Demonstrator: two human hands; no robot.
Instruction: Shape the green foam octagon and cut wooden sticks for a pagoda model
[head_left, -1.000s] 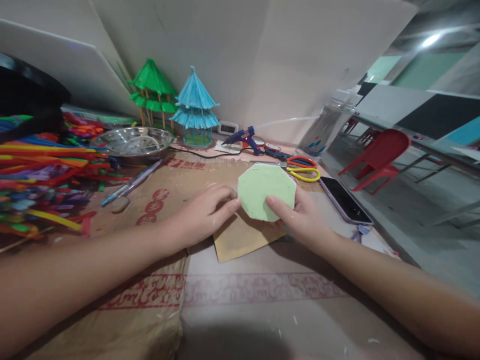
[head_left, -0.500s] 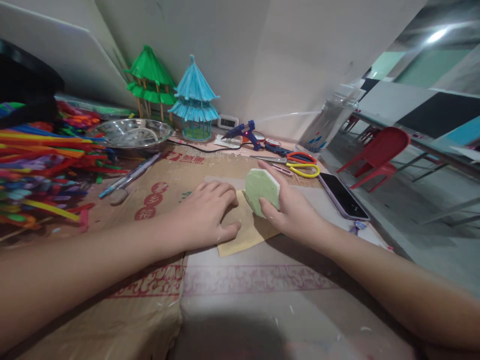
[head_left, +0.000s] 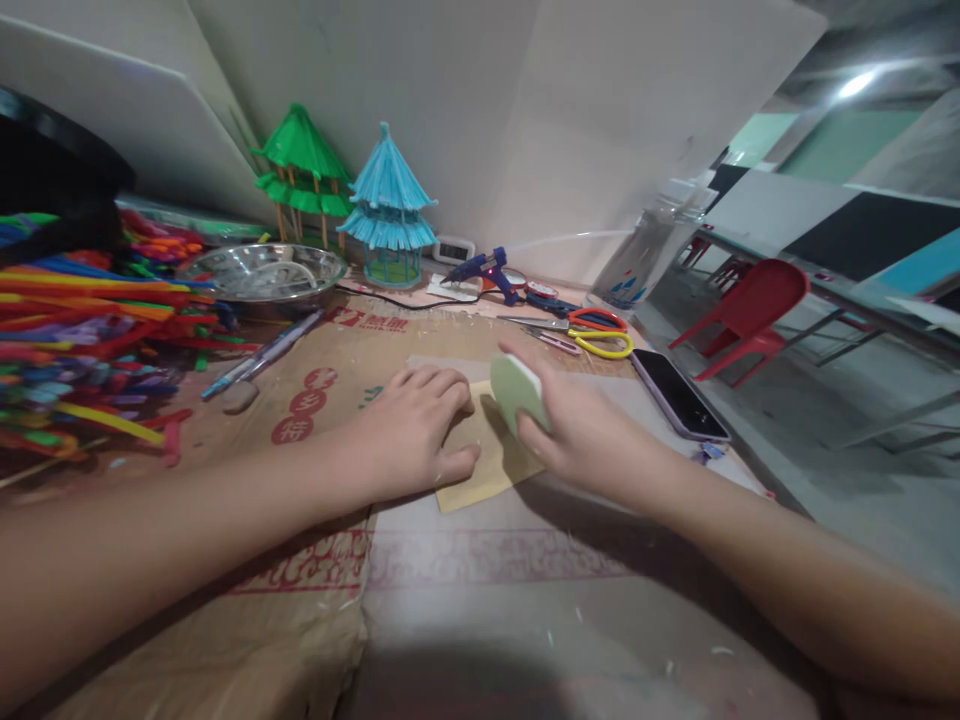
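My right hand [head_left: 574, 410] pinches a pale green foam board disc [head_left: 517, 392] with straight-cut sides and a white edge. The disc stands tilted, its lower edge close to a yellow paper-like sheet [head_left: 480, 475]; I cannot tell if they touch. On the left part of that sheet rests my left hand [head_left: 424, 425], palm down, thumb apart and fingers slightly bent, with nothing gripped. Beneath the sheet lies a translucent mat [head_left: 487, 620] over brown cardboard [head_left: 247, 450].
Behind stand a green model pavilion [head_left: 304, 170], a blue one [head_left: 386, 210] and a glue gun [head_left: 484, 270]. Scissors [head_left: 592, 335], a phone [head_left: 679, 395] and a plastic bottle [head_left: 637, 260] lie or stand rightward. Left are a metal bowl [head_left: 262, 295] and colourful pipe cleaners [head_left: 97, 340].
My right hand has tilted the disc more edge-on and moved it slightly down. My left hand stays in place on the sheet. The view has shifted a little.
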